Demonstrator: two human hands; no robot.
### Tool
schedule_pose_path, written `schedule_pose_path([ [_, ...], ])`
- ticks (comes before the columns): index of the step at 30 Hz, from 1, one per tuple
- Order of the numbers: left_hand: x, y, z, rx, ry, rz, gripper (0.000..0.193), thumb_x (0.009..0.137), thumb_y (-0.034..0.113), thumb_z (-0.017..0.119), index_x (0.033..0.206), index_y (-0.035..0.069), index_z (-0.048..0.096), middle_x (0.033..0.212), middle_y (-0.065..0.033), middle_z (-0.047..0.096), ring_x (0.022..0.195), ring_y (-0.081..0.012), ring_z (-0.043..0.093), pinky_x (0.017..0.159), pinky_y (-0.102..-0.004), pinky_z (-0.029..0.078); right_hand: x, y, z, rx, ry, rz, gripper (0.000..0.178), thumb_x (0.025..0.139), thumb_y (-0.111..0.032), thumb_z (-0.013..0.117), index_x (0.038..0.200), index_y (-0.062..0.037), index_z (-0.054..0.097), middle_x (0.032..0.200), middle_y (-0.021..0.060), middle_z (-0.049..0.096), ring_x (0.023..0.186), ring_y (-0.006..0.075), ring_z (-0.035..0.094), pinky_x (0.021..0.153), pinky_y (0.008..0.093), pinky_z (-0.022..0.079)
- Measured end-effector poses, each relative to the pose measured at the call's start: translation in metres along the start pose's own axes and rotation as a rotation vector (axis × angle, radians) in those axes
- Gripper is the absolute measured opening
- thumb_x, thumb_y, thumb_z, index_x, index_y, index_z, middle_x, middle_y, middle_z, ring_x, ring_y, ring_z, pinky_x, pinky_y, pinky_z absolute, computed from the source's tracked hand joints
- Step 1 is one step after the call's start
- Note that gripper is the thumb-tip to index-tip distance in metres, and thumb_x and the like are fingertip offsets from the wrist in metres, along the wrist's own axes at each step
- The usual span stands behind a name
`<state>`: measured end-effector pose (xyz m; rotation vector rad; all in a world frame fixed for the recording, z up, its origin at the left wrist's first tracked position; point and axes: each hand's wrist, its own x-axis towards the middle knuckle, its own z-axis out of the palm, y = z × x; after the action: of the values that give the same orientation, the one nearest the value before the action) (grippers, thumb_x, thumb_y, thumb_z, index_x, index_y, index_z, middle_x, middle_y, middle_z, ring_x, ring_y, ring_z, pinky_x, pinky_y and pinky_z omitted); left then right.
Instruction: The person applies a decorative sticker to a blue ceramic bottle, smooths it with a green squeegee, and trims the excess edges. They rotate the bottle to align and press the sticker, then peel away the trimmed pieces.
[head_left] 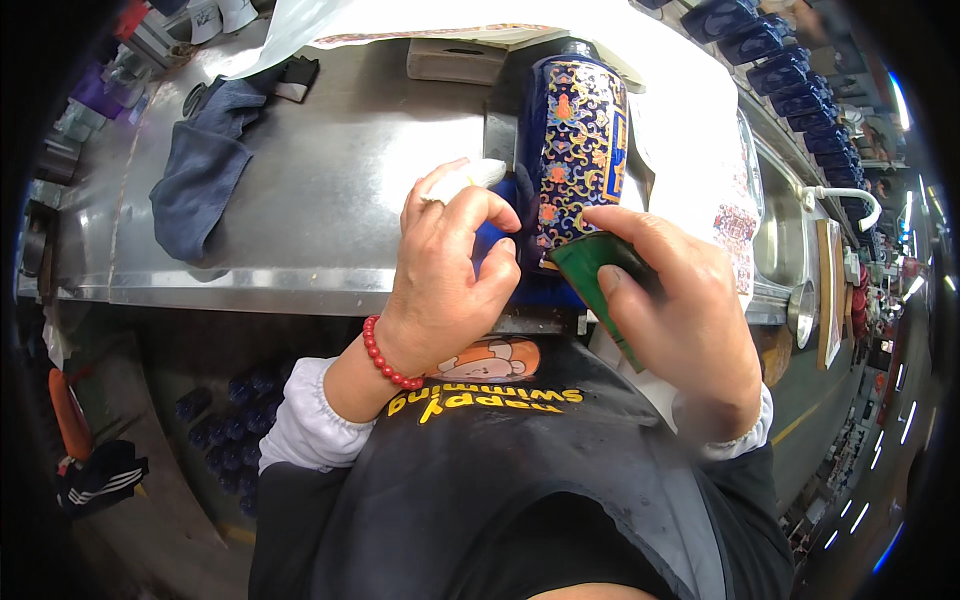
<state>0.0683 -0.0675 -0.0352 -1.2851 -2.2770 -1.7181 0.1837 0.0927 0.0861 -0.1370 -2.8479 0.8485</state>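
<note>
A dark blue bottle [580,140] with a colourful floral pattern lies on the metal worktop, its neck pointing away from me. In my right hand [675,300] is a flat green scraper [592,272], held between thumb and fingers; its edge is at the bottle's near end, and my index fingertip rests by the pattern. My left hand [445,250], with a red bead bracelet, is just left of the bottle. Its fingers curl over a white wad [484,173], perhaps cloth or paper, mostly hidden under them.
A grey-blue cloth [205,165] lies on the worktop [330,190] at the left. White sheets [690,110], some with printed pattern, spread behind and right of the bottle. Further right are a sink [775,225] with a white tap [850,195] and rows of dark blue bottles [790,75].
</note>
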Motion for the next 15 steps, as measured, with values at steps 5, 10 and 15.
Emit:
schedule_pose_path([
  [5, -0.0023, -0.0019, -0.0013, -0.041, -0.029, -0.02, 0.023, 0.076, 0.0, 0.065, 0.099, 0.006, 0.064, 0.1, -0.0144, 0.066, 0.121, -0.0442, 0.052, 0.108, -0.0518, 0.039, 0.0018, -0.0045, -0.0002, -0.022, -0.005, 0.022, 0.039, 0.078, 0.002, 0.068, 0.117, -0.0008, 0.069, 0.097, 0.0194, 0.072, 0.087, 0.0348, 0.072, 0.078, 0.0387, 0.055],
  [10, -0.0035, -0.0029, -0.0037, -0.08, -0.054, -0.052, 0.023, 0.076, 0.001, 0.065, 0.099, 0.006, 0.064, 0.102, -0.0151, 0.067, 0.122, -0.0434, 0.052, 0.108, -0.0509, 0.039, 0.0041, -0.0077, -0.001, -0.024, -0.031, 0.045, 0.038, 0.079, 0.001, 0.068, 0.117, -0.0009, 0.069, 0.095, 0.019, 0.072, 0.087, 0.034, 0.072, 0.079, 0.0388, 0.055],
  [15, -0.0043, -0.0018, -0.0027, -0.068, -0.032, -0.032, 0.022, 0.076, 0.003, 0.067, 0.098, 0.006, 0.064, 0.103, -0.0152, 0.066, 0.123, -0.0435, 0.052, 0.108, -0.0503, 0.039, 0.0042, -0.009, -0.0001, -0.022, -0.034, 0.059, 0.037, 0.079, 0.0, 0.068, 0.117, -0.0016, 0.069, 0.095, 0.0185, 0.072, 0.086, 0.0336, 0.072, 0.079, 0.0392, 0.055],
])
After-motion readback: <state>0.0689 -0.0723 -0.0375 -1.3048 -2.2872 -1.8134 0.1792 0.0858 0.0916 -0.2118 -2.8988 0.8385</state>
